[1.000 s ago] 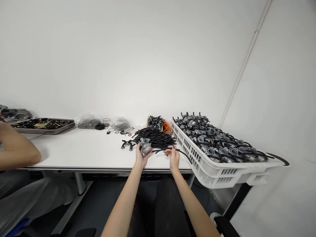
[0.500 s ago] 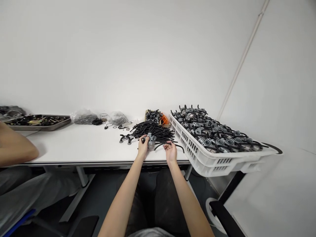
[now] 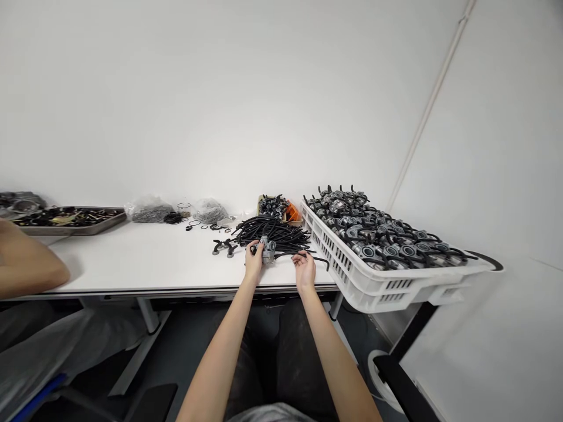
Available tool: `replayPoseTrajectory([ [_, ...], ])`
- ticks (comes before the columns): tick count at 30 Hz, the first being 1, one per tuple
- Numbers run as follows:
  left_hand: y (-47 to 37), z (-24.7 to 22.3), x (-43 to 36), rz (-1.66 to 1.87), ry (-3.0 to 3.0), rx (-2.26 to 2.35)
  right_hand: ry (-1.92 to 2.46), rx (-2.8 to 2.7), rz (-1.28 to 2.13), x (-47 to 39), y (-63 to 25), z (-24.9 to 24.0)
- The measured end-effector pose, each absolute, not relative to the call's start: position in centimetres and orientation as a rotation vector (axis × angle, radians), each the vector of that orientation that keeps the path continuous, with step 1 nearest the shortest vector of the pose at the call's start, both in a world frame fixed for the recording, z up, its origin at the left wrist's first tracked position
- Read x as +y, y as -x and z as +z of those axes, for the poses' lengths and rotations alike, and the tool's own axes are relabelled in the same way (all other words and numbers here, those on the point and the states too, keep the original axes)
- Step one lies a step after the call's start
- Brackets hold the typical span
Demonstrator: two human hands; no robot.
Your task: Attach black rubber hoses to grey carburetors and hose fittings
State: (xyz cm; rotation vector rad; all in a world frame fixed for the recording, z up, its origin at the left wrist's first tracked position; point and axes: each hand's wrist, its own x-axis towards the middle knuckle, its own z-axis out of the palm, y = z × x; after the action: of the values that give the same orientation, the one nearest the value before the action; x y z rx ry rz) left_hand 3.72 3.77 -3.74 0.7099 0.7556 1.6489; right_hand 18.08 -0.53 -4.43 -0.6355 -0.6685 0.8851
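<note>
My left hand (image 3: 254,258) is closed round a grey metal carburetor (image 3: 268,251), held just above the front of the table. In my right hand (image 3: 304,269) a thin black rubber hose (image 3: 320,259) is pinched between the fingers. Its left end reaches the carburetor's side; whether it is fitted on there is too small to tell. Behind both hands lies a heap of similar black hoses (image 3: 272,231). Left of the carburetor, a few small black-and-grey fittings (image 3: 225,247) stand on the tabletop.
A white plastic crate (image 3: 347,278) full of carburetors with hoses stands at the right. Along the wall are an orange container (image 3: 292,212), clear bags of small parts (image 3: 152,210) and a metal tray (image 3: 103,224). A co-worker's arm (image 3: 30,261) rests at the left.
The hose in my right hand has straightened, and its left end has risen to the carburetor's side. The carburetor has turned slightly in my left hand.
</note>
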Motion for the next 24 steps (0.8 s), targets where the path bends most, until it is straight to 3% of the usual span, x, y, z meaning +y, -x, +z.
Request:
replayPoseTrajectory([
  [24,-3.36,-2.8,3.4,1.697,-0.612,0.77,0.691,-0.672,0.886,-0.41,-18.05,-4.58],
])
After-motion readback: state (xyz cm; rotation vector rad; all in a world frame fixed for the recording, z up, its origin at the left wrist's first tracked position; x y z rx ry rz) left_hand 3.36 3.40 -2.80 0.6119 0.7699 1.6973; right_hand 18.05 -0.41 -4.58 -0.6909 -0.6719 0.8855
